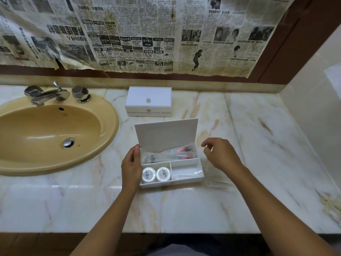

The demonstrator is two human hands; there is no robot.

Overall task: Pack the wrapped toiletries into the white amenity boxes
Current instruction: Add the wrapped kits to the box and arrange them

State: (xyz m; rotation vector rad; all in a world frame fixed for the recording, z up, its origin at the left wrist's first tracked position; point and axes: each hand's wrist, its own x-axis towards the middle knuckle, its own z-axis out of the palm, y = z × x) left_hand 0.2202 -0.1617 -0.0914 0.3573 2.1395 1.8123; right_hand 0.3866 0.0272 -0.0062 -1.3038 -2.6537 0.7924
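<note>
Your left hand [131, 166] lies against the left wall of the open amenity box [186, 179], thumb on its rim, near the front edge of the marble counter [258, 163]. Your right hand [219, 155] hovers just off the box's right end, fingers loosely curled, holding nothing. Inside, two round wrapped soaps [156, 174] fill the front-left compartment; clear-wrapped toiletries [177, 153] lie along the back one. A closed amenity box [148, 101] sits behind, toward the counter's back edge, right of the sink [55, 126].
</note>
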